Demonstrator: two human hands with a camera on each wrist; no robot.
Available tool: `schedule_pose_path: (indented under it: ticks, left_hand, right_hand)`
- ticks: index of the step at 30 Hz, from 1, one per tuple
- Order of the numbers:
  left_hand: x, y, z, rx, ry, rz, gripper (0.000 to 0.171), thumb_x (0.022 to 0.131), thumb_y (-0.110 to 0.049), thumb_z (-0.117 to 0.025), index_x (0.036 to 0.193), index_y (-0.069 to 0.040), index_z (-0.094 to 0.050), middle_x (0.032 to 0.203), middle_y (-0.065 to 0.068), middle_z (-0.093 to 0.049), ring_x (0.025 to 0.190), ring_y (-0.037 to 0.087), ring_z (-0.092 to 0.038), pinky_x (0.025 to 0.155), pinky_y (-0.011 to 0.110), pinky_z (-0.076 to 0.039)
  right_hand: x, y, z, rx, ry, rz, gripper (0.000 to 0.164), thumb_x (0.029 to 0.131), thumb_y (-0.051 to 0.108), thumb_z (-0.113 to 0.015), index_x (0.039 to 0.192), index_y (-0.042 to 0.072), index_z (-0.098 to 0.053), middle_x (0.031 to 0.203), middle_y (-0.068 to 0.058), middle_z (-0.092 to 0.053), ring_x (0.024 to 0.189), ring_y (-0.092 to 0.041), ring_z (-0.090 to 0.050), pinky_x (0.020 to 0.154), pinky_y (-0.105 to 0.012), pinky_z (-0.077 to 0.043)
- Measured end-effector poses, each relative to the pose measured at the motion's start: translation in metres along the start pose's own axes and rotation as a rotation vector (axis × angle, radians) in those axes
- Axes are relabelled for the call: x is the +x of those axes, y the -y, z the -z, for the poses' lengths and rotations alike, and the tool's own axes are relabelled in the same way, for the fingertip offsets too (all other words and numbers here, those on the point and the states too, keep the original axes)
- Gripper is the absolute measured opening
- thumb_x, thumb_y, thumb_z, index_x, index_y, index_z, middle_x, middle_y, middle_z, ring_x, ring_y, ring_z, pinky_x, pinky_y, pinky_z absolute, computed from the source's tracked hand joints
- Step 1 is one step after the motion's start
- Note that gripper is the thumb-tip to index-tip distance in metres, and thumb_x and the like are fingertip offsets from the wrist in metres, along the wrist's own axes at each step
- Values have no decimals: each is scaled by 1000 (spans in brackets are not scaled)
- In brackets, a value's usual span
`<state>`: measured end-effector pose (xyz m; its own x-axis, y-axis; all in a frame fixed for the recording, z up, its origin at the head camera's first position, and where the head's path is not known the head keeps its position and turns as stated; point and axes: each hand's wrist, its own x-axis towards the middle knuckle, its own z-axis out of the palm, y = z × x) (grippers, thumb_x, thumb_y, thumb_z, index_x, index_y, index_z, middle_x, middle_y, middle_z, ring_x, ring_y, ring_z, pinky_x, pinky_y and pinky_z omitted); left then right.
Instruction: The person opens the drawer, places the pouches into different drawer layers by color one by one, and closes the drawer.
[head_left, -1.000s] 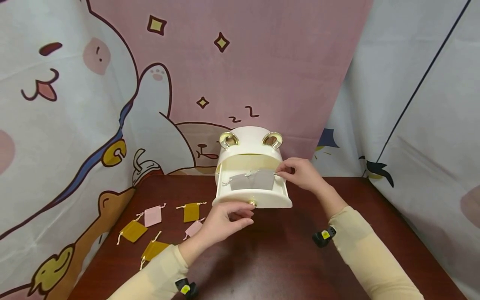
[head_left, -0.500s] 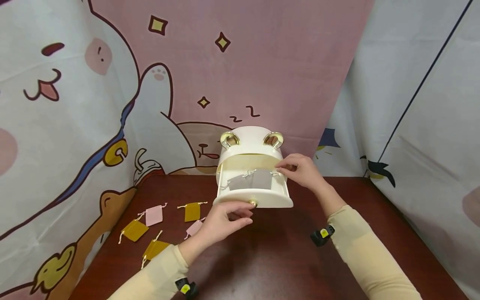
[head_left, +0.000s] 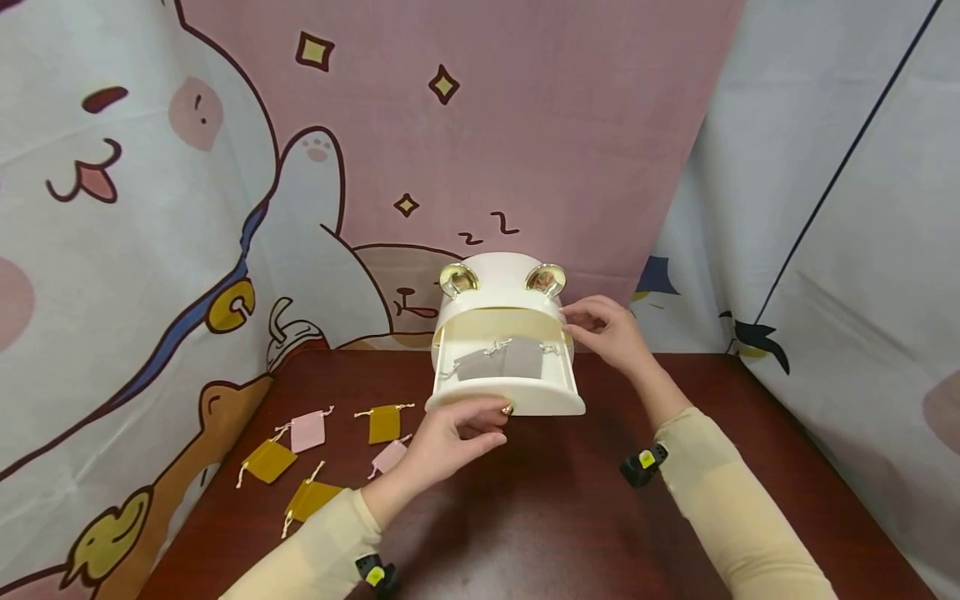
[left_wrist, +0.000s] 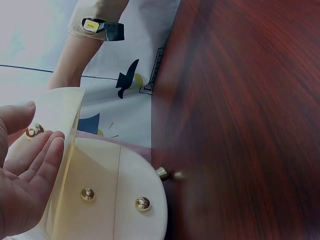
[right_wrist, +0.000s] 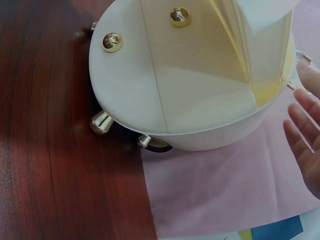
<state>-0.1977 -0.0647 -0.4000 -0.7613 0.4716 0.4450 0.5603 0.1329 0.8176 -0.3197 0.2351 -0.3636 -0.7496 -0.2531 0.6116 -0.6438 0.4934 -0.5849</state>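
Note:
A cream rounded box [head_left: 501, 279] with two gold-rimmed ears stands at the back of the table, its upper drawer [head_left: 517, 396] pulled out. Grey drawstring pouches [head_left: 522, 360] lie inside that drawer, strings towards the back and sides. My left hand [head_left: 453, 442] is at the drawer front, forefinger by its gold knob [left_wrist: 35, 130]; the left wrist view shows thumb and fingers spread apart around the knob. My right hand [head_left: 609, 332] has its fingertips at the box's right side, beside the drawer, fingers extended and holding nothing.
Left of the hands, mustard pouches [head_left: 385, 424] and pink pouches [head_left: 307, 432] lie spread on the dark red-brown table [head_left: 555, 517]. Printed cloth [head_left: 570, 150] hangs close behind the box and along both sides. Two closed lower drawers with gold knobs [left_wrist: 142, 204] show below.
My right hand has let go of the pouch string at the drawer's right, moved up and right, and spread its fingers. The left hand stays by the knob.

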Motion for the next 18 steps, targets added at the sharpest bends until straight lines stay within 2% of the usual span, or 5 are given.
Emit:
schedule_pose_path:
  ticks: [6, 13, 18]
  left_hand:
    - [1, 2, -3, -5, -23, -2, 43, 85, 1, -76, 126, 1, -65, 107, 15, -72, 90, 28, -71, 79, 37, -58]
    - [4, 4, -7, -17, -46, 9, 41, 83, 11, -73, 123, 9, -63, 107, 24, -70, 90, 39, -70, 79, 40, -58]
    - [5, 3, -8, -10, -95, 14, 36, 83, 6, -75, 119, 4, -68, 107, 17, -72, 90, 31, -71, 79, 34, -58]
  right_hand:
    - [1, -9, -1, 40, 61, -109, 35, 88, 10, -76, 122, 3, -69, 119, -18, -66, 95, -29, -66, 77, -26, -54]
    - [1, -15, -2, 94, 92, -186, 39, 91, 14, -73, 128, 4, -66, 128, -17, -63, 113, -37, -61, 91, -50, -51]
    - [1, -16, -3, 70, 117, -243, 39, 92, 23, -73, 129, 11, -67, 131, -11, -63, 119, -31, -59, 94, -50, -50]
